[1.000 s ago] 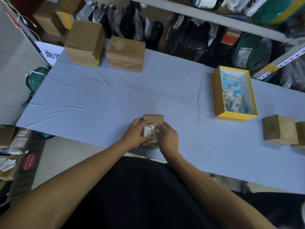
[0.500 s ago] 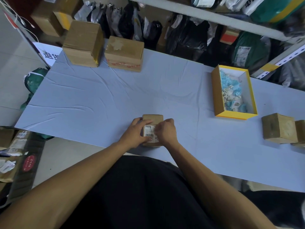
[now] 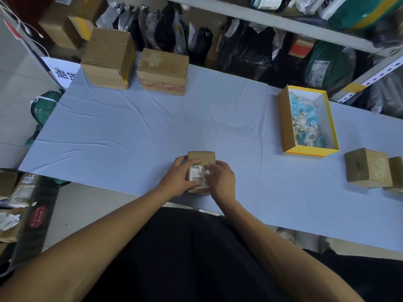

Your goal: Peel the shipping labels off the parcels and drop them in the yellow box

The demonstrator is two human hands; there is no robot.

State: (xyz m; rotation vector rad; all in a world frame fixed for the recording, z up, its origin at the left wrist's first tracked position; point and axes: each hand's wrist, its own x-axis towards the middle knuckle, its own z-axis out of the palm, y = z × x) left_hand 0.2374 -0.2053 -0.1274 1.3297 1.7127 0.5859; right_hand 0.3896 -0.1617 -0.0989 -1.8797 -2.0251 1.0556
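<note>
While the table [image 3: 135, 136] looks the same from edge to edge as it did a second ago, the small changes are all at its near edge. Two big cartons [image 3: 109, 59] stay at the far left corner, the yellow box [image 3: 285, 118] with its heap of peeled scraps sits toward the far right, and two small stripped-looking parcels [image 3: 367, 167] wait by the right edge. Between my hands the small parcel [image 3: 201, 158] has not shifted. My left hand [image 3: 177, 178] clamps its left side, fingers curled over the top and thumb lying across the label's lower edge. My right hand [image 3: 221, 180] has crept further over the shipping label [image 3: 197, 174], fingertips now picking at its right edge where a second ago they only touched it. I judge a corner is starting to lift, though I cannot see it clearly; the label is still on.
</note>
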